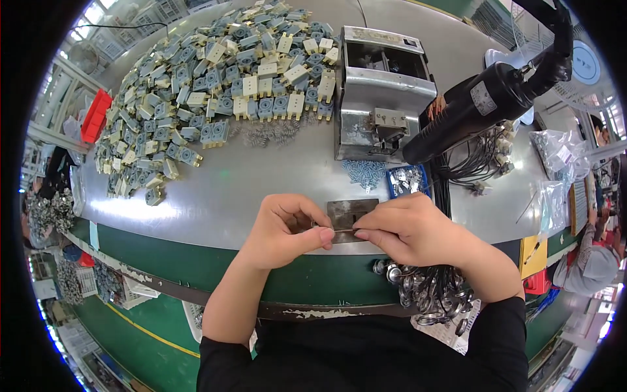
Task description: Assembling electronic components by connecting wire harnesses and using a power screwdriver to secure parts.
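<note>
While both forearms reach in from the lower edge, a broad, grey metal-topped workbench (215, 212) with a dark green front band stretches beneath everything else. Across its far left side spreads a great heap of grey-blue and cream plastic housings (215, 72), piled loosely and facing every way. Just right of that heap stands a boxy, scuffed silver metal machine (369, 98), its upper part open and dark inside. Beside it a thick, black cylindrical tool (470, 111) slants down from a jointed black arm. Under the right forearm passes a bundle of black cables with round, silvery metal ends (421, 287), which lie at the bench's front edge. Near the middle of that edge the bare left hand (284, 232) and the bare right hand (418, 228) face each other, thumbs and fingertips nearly meeting. Just beyond the fingertips lies a flat, dark rectangular metal block (343, 210); past it sit a small blue plastic tray (392, 188) of shiny metal parts and a pile of blue-tinted screws (364, 173). Thin coiled metal springs (271, 132) lie along the heap's near edge. Smallest is a slender, strand-like piece (344, 230), pinched at its left end by the left thumb and fingers and at its right end by the right; its exact kind is too small to tell.
</note>
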`<state>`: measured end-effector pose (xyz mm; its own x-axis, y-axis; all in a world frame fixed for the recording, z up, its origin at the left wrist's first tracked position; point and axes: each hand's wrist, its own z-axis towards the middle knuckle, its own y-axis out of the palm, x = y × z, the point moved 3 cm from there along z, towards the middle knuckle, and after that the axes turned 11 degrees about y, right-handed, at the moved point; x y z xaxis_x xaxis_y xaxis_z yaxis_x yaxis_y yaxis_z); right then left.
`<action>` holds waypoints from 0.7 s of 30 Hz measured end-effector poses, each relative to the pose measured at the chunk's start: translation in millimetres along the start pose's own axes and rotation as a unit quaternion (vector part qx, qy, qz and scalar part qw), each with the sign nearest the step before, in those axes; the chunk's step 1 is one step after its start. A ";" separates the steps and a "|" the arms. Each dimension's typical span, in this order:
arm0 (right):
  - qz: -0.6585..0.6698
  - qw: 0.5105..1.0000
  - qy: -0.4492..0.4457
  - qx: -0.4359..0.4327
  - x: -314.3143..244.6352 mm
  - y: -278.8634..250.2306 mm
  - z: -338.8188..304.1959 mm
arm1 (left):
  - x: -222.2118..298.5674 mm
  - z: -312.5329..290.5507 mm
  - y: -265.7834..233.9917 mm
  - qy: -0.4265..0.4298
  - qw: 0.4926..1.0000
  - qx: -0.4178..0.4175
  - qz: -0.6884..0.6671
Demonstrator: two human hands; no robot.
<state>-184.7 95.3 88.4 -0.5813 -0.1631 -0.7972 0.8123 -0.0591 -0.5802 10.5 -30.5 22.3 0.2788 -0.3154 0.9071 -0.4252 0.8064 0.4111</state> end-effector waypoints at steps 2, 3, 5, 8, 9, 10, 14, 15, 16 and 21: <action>-0.003 1.000 0.007 -0.004 -6.0 -3.9 1.4 | -1.8 0.3 -1.1 0.014 1.000 -0.016 -0.021; -0.033 0.999 -0.005 0.004 -10.5 -6.7 3.1 | -0.9 0.3 0.2 0.030 0.998 -0.032 -0.043; -0.060 0.998 -0.015 0.012 -12.3 -9.9 4.2 | 3.2 2.6 10.7 0.022 0.998 -0.023 -0.046; -0.110 0.992 -0.058 0.027 -12.4 -14.4 3.1 | 2.8 1.6 15.8 -0.017 0.999 -0.026 -0.033; -0.090 0.994 -0.060 0.023 -12.5 -16.0 3.5 | 1.1 -0.1 16.7 -0.048 0.998 -0.036 -0.016; -0.069 0.995 -0.063 0.019 -12.1 -16.4 3.3 | 2.4 -1.0 19.5 -0.050 0.998 -0.035 -0.015; 0.079 0.997 0.000 0.010 -7.5 -21.2 0.9 | 8.9 -1.0 40.0 -0.023 0.995 -0.078 -0.053; 0.095 0.995 0.030 -0.010 -8.0 -23.3 1.1 | 9.9 -0.9 42.8 -0.013 0.994 -0.083 -0.071; 0.111 0.992 0.059 -0.030 -8.1 -24.6 1.4 | 10.0 -0.1 44.1 -0.014 0.994 -0.084 -0.069; 0.133 0.990 0.052 -0.011 -9.9 -24.8 -0.3 | 17.3 3.3 49.0 0.030 0.993 -0.109 0.047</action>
<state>-199.1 98.7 110.6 -0.3491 -0.0683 -0.9346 0.9369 -0.0059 -0.3496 -8.3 1.9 58.5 0.3004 -0.2090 0.9306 -0.2579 0.9216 0.2902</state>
